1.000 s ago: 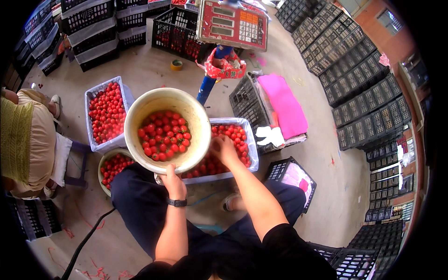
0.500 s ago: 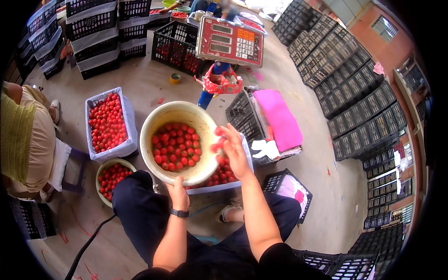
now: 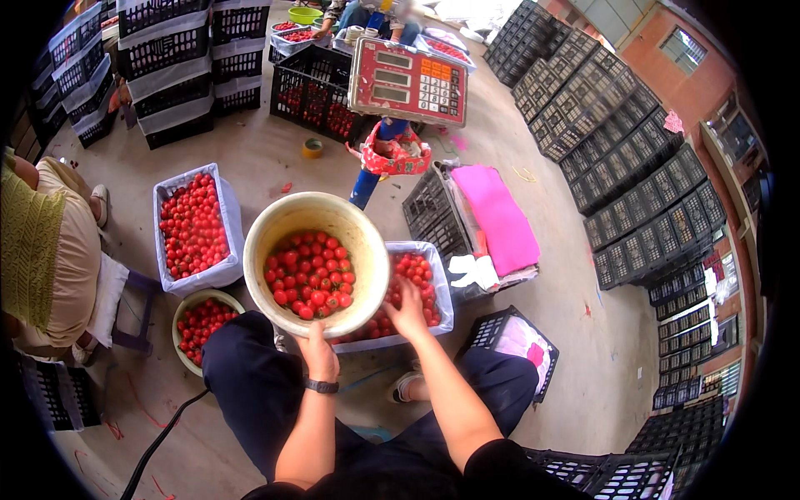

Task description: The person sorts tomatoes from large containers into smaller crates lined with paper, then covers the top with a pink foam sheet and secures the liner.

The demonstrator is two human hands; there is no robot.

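My left hand (image 3: 317, 355), with a dark wristband on its wrist, is closed on the near rim of a cream-coloured basin (image 3: 372, 221). Tilted over my knees, the basin holds a heap of red cherry tomatoes (image 3: 308, 275). To its right, my right hand (image 3: 407, 312) reaches down into a lined crate (image 3: 446, 302) of more cherry tomatoes (image 3: 427, 292). Its fingers look parted among the fruit, their tips partly hidden. The basin covers the left part of that crate.
At left stand another lined crate (image 3: 235, 221) of tomatoes and a tomato-filled bowl (image 3: 238, 305). A red scale (image 3: 408, 79) rises ahead. Pink cloth (image 3: 497, 217) covers a black crate at right. A seated person (image 3: 71, 250) is at far left; stacked crates (image 3: 167, 67) stand behind.
My right hand has dropped from beside the basin's right rim, where tomatoes were at its fingers, into the lined crate. The basin has shifted slightly left and nearer in my left hand.
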